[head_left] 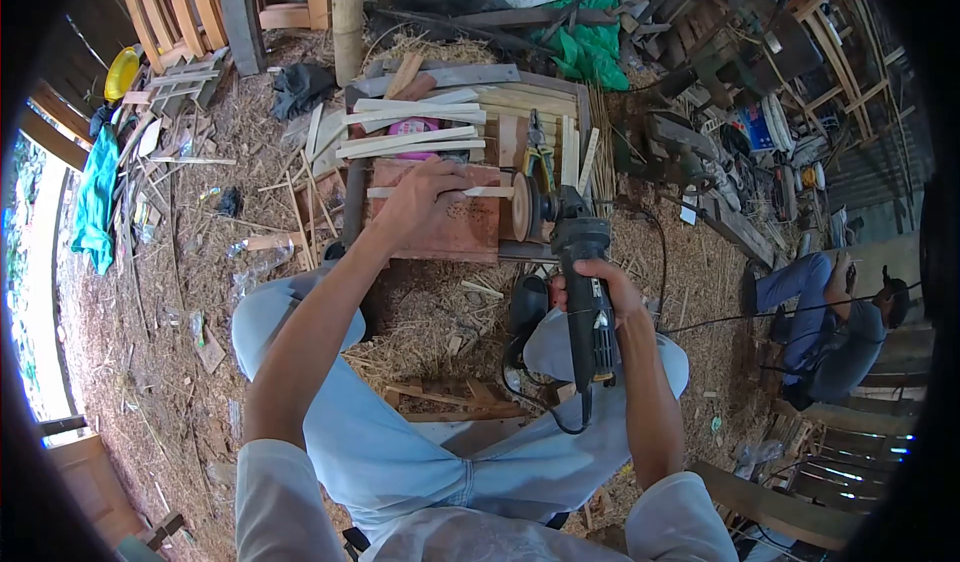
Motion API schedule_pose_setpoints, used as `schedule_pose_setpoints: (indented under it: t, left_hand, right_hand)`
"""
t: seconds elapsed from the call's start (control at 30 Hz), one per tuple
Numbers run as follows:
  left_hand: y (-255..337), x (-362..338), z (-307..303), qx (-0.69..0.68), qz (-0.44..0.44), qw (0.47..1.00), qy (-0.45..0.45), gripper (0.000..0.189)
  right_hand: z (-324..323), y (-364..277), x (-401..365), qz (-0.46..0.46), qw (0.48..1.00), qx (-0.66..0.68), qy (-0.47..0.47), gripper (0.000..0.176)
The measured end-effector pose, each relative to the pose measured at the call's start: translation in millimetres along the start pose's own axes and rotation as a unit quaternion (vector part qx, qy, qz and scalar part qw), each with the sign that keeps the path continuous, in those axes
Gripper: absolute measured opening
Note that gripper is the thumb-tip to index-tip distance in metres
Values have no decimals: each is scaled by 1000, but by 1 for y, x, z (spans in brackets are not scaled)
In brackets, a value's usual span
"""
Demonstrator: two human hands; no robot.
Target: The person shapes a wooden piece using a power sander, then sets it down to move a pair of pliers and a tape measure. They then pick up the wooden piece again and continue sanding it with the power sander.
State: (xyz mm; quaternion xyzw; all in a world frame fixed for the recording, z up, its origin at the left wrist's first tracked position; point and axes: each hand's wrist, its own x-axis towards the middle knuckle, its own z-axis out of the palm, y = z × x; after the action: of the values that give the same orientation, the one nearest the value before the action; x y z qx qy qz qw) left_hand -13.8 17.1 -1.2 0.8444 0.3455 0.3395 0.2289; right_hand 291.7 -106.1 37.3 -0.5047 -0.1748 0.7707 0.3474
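My left hand (pixel 428 194) presses a thin pale wood strip (pixel 488 192) down on a reddish-brown board (pixel 450 234). The strip's right end is at the edge of a round sanding disc (pixel 521 207). The disc faces left on a black angle grinder (pixel 582 307), whose body my right hand (pixel 612 290) grips. More pale strips (pixel 410 144) lie beyond my left hand, over a pink object (pixel 413 127). Pliers (pixel 540 152) with yellow and dark handles rest just past the grinder's head.
A low wooden bench (pixel 500 72) holds the work between my knees. The grinder's black cord (pixel 545 424) loops over my right leg. Another person (pixel 845 337) sits at the far right. Wood shavings and scraps cover the ground. A green plastic sheet (pixel 590 52) lies ahead.
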Motion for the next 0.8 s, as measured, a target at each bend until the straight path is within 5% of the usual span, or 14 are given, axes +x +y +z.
schedule_pose_setpoints:
  t: [0.23, 0.8]
  left_hand:
    - [5, 0, -3, -25, -46, 999, -12, 21]
    - [2, 0, 3, -7, 7, 1000, 22, 20]
  right_hand:
    - [0, -1, -2, 5, 1000, 1, -8, 39]
    - [0, -2, -1, 19, 1000, -17, -7, 40]
